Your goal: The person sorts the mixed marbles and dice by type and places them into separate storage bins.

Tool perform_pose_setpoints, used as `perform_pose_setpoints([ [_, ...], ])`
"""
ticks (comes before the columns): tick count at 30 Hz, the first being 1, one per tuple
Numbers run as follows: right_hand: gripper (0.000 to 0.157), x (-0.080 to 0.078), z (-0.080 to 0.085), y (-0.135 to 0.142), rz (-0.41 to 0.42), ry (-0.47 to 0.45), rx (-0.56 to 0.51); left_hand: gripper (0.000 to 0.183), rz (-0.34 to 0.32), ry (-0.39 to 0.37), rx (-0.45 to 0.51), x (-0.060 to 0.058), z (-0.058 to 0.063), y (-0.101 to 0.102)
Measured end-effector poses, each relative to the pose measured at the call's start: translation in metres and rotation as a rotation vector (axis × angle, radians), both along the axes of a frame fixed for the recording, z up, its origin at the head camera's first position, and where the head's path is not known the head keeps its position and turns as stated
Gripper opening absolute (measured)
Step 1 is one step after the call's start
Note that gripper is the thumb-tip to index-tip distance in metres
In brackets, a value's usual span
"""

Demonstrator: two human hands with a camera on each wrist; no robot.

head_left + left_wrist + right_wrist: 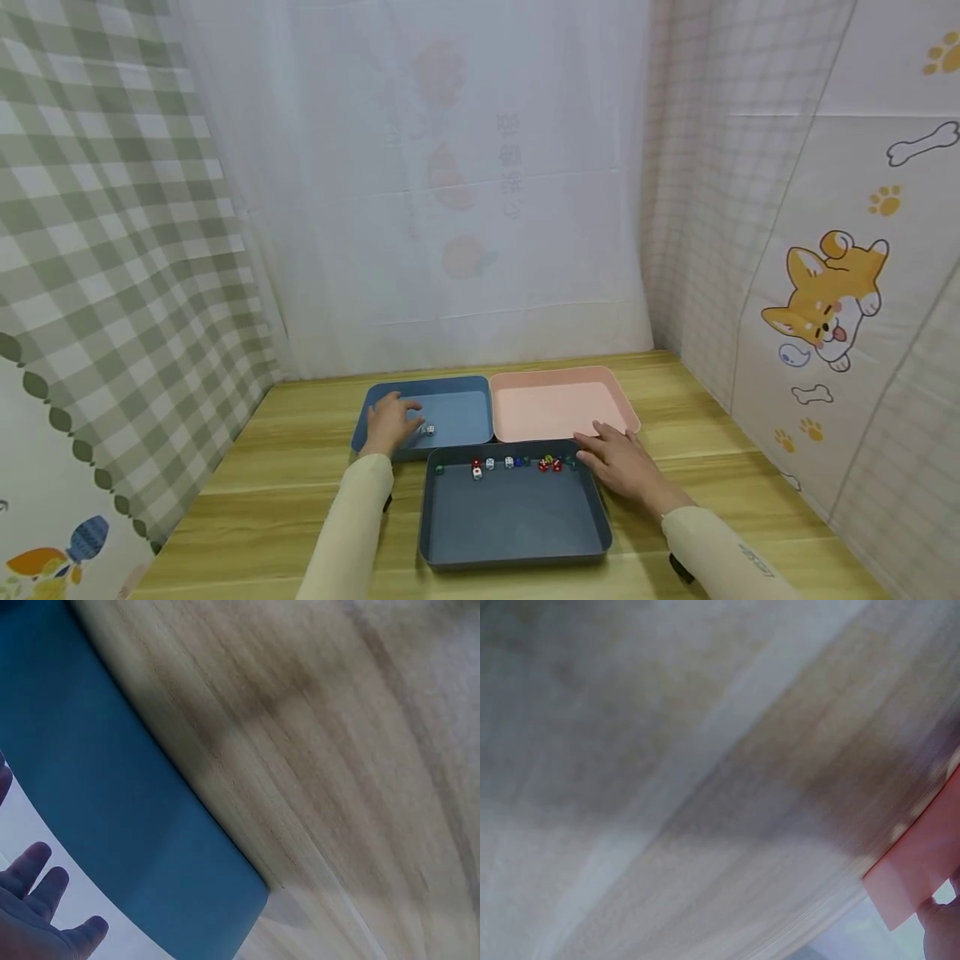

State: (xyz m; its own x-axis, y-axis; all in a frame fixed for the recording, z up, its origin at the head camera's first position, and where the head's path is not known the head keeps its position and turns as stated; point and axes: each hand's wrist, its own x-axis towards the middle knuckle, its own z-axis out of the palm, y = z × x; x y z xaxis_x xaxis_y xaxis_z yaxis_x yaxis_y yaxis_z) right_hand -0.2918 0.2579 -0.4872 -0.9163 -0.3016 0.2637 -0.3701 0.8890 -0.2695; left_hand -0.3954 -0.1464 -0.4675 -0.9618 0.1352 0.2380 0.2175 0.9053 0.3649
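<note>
My left hand [392, 423] is over the left side of the blue tray [465, 408], its fingers spread and holding nothing. Just right of it, a white die [431, 430] lies on the tray floor, and a small piece beside it is partly hidden. My right hand [618, 461] reaches over the near right corner of the pink tray [555, 404] and the far right corner of the dark grey tray [517, 517], fingers extended. Along the grey tray's far side lie several dice: white dice [490, 463], red dice [557, 467], a green die [439, 470] and a blue die [518, 462].
Blue and pink trays stand side by side, with the grey tray in front of them on the wood-patterned table [247, 508]. A white curtain [450, 208] hangs behind, a green checked cloth [127, 208] at left and a printed cloth [847, 292] at right.
</note>
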Motion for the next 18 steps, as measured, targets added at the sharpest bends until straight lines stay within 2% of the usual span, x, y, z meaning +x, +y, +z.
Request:
perform_pose_setpoints([
  [7,0.043,-0.0004,-0.0018,-0.0008,-0.002,0.012,0.009,0.027,-0.024,0.011,0.001,0.002,0.0004,0.0006],
  [10,0.043,-0.0004,-0.0021,-0.0011,0.001,0.014,0.011,0.027,-0.053,0.04,0.004,0.0033,0.0006,0.0005],
  [15,0.043,0.0003,-0.0013,-0.0012,0.005,0.014,0.011,0.028,-0.143,0.107,0.001,0.0054,0.0011,0.0036],
  [18,0.043,0.0007,-0.0004,-0.001,0.003,0.015,0.006,0.028,-0.205,0.112,0.038,0.0094,0.0021,0.008],
])
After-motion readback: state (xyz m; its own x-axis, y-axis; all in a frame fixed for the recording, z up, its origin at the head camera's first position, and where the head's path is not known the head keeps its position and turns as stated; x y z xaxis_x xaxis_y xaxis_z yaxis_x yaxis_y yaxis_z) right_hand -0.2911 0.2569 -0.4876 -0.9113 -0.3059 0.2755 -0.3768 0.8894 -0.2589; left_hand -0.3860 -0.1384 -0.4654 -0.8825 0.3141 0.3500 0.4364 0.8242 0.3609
